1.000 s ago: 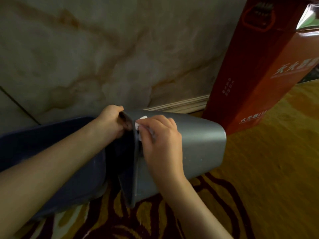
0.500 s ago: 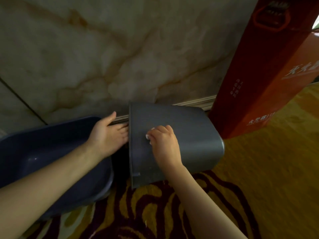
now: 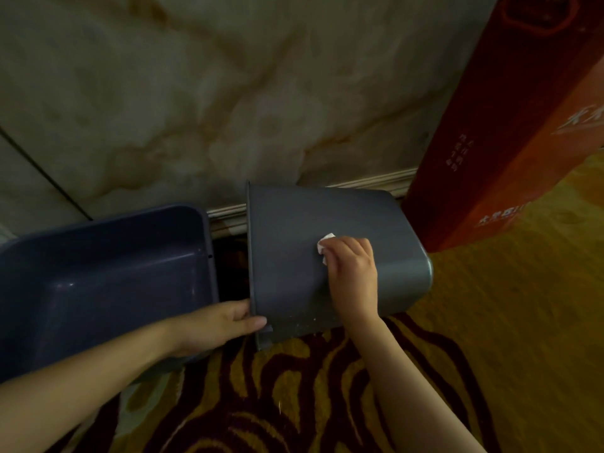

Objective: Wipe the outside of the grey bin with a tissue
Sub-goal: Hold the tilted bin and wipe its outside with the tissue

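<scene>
The grey bin (image 3: 294, 230) lies on its side on the carpet, its open mouth facing left and its base to the right. My left hand (image 3: 217, 325) grips the near lower corner of the bin's rim. My right hand (image 3: 351, 273) presses a crumpled white tissue (image 3: 323, 247) flat against the bin's upward-facing outer wall, near the middle. Only a small part of the tissue shows past my fingers.
A dark blue plastic tub (image 3: 108, 276) sits just left of the bin's mouth. A tall red cardboard box (image 3: 510, 125) stands at the right against the marble wall (image 3: 228, 93). The floor is yellow carpet with dark red swirls (image 3: 294, 393).
My left hand moved from the far rim down to the near lower corner of the rim. My right hand slid the tissue rightward along the wall, away from the rim.
</scene>
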Tool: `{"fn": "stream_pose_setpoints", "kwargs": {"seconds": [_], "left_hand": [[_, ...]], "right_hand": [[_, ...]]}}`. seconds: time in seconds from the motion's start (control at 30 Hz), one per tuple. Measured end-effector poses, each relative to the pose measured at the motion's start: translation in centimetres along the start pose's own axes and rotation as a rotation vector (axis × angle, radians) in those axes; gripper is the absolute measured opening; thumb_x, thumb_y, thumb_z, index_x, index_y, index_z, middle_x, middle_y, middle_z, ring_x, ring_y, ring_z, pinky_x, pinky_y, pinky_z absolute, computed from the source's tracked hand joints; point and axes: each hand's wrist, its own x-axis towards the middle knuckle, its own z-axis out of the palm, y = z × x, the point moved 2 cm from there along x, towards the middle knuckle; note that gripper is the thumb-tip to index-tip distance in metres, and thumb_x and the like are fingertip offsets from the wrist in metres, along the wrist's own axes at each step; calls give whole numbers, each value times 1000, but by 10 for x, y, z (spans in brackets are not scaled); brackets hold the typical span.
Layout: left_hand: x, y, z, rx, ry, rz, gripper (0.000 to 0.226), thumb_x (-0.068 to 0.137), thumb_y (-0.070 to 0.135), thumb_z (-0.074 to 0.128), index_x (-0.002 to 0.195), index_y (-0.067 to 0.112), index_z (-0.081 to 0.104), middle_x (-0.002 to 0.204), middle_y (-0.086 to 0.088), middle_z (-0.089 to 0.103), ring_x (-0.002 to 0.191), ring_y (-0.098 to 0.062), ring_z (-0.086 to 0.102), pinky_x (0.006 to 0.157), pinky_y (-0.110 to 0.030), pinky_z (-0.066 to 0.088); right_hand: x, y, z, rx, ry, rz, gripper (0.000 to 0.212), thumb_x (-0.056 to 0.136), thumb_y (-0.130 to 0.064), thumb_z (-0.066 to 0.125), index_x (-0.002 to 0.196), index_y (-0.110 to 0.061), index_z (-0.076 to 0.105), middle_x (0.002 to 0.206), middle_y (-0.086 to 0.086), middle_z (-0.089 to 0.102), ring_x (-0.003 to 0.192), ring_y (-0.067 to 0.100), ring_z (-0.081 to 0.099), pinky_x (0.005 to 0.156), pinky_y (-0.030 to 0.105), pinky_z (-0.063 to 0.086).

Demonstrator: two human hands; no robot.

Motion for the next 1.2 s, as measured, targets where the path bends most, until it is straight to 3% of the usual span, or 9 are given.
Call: {"fn": "stream_pose_setpoints", "kwargs": {"seconds": [0.17, 0.33, 0.43, 0.5, 0.57, 0.73, 0.93, 1.1, 1.2], "left_hand": [[3, 17, 8, -31, 69, 128, 35, 95, 19, 42, 126, 34, 45, 127, 21, 55, 117, 8, 51, 92, -8, 43], [3, 42, 8, -89, 58, 228, 36, 81, 31, 53, 117, 27, 55, 114, 9, 69, 112, -6, 61, 90, -16, 49], [4, 51, 5, -170, 64, 257, 38, 80, 28, 54, 116, 18, 58, 117, -1, 68, 113, -15, 62, 95, -25, 50], [6, 59, 4, -229, 82, 284, 37, 79, 25, 53, 114, 15, 59, 112, -1, 70, 108, -13, 64, 93, -25, 51], [8, 68, 1, -301, 124, 323, 32, 78, 25, 52, 107, 15, 61, 99, 4, 74, 96, -8, 68, 80, -21, 55], [11, 90, -10, -445, 337, 395, 25, 96, 21, 41, 94, 14, 65, 75, 7, 76, 71, -5, 72, 60, -20, 57], [10, 116, -32, -537, 651, 419, 28, 95, 25, 44, 75, 14, 60, 47, 6, 67, 42, -5, 63, 39, -15, 48], [1, 114, -50, -596, 650, 346, 27, 95, 22, 42, 74, 14, 56, 43, 3, 64, 35, -6, 60, 32, -13, 43], [1, 119, -56, -586, 667, 316, 26, 95, 24, 42, 74, 15, 55, 46, 2, 64, 35, -6, 59, 33, -13, 44]], "right_hand": [[7, -8, -9, 43, 10, 85, 12, 85, -1, 62, 87, -7, 72, 91, 8, 71, 85, 28, 55, 74, 31, 44], [18, -54, -10, 216, -295, -183, 9, 82, -4, 65, 86, -6, 73, 90, 8, 73, 86, 26, 57, 75, 26, 38], [27, -60, -15, 247, -336, -223, 10, 82, -3, 65, 86, -5, 74, 92, 9, 73, 87, 27, 59, 78, 30, 40], [33, -57, -23, 274, -303, -237, 10, 80, -1, 66, 85, -4, 74, 91, 9, 74, 86, 17, 57, 79, 28, 39], [39, -52, -29, 274, -241, -233, 10, 79, 0, 66, 84, -5, 74, 90, 9, 74, 84, 10, 52, 78, 25, 37], [45, -34, -42, 203, -26, -171, 14, 79, -1, 67, 88, -9, 73, 93, 6, 73, 88, 23, 57, 76, 16, 36], [52, -3, -51, 116, 144, -31, 16, 82, -3, 65, 93, -12, 72, 100, 4, 71, 92, 26, 57, 77, 17, 34], [66, 27, -68, 2, 227, 89, 14, 83, -4, 61, 90, -11, 72, 97, 7, 72, 90, 20, 53, 68, 14, 19], [70, 36, -69, -31, 240, 197, 16, 88, -8, 57, 94, -10, 72, 101, 8, 71, 95, 29, 53, 66, 16, 19]]}}
